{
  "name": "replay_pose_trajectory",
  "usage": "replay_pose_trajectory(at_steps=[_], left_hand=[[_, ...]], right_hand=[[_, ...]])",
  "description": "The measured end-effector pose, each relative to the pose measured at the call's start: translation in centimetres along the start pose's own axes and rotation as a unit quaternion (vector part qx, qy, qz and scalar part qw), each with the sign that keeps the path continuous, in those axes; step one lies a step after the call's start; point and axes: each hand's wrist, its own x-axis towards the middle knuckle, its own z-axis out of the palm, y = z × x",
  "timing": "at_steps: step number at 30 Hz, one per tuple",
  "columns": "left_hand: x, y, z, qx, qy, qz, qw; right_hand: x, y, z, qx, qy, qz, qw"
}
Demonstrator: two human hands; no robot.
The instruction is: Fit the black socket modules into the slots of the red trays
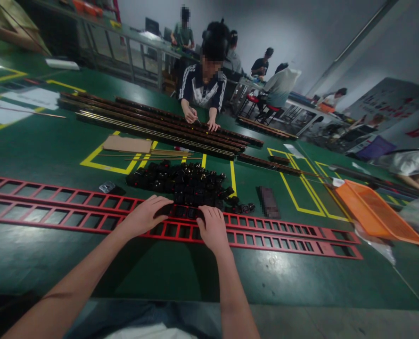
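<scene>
Two long red ladder-like frames (266, 241) lie side by side across the green table in front of me. My left hand (147, 216) is curled over the farther frame, with fingers on its far side and thumb on the near side. My right hand (213, 227) straddles the same frame a little to the right, fingers bent over it and thumb toward me. Between them, small black square modules (186, 212) sit in the frame's slots. What lies under my fingers is partly hidden. A heap of black modules (181, 181) touches the far side.
Beyond the heap are a cardboard piece (127, 144), thin sticks (170, 153) and long dark rails (160, 129). A co-worker (204, 89) handles those rails. A dark block (268, 202) and an orange basket (366, 207) lie to the right. A clear plastic piece (107, 187) is at left.
</scene>
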Motion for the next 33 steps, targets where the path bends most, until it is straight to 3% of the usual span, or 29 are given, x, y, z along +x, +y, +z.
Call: replay_pose_trajectory(at_steps=[12, 33], left_hand=[[0.2, 1.1, -0.2, 0.044, -0.008, -0.011, 0.999], [0.2, 0.1, 0.7, 0.04, 0.004, -0.008, 0.999]], right_hand=[[0.1, 0.3, 0.2, -0.007, 0.009, -0.005, 1.0], [0.0, 0.3, 0.3, -0.01, 0.008, -0.002, 1.0]])
